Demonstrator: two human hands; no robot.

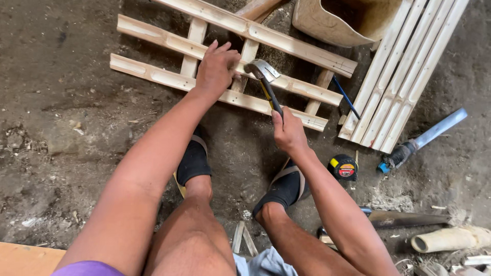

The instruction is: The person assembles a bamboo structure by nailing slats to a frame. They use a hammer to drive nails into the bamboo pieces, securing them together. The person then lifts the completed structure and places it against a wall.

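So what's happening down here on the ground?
A person crouches over a wooden slat frame lying on the dirt floor. The left hand presses on a slat, while the right hand grips a claw hammer with its head resting at the frame. A tape measure, a handsaw and spare slats lie nearby.

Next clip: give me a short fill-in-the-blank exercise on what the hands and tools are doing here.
1. The right hand grips the handle of a ____.
2. The left hand presses down on a frame of ____ slats.
3. The yellow and black tape measure lies on the dirt ground beside the person's ____ foot.

Missing words: hammer; wooden; right
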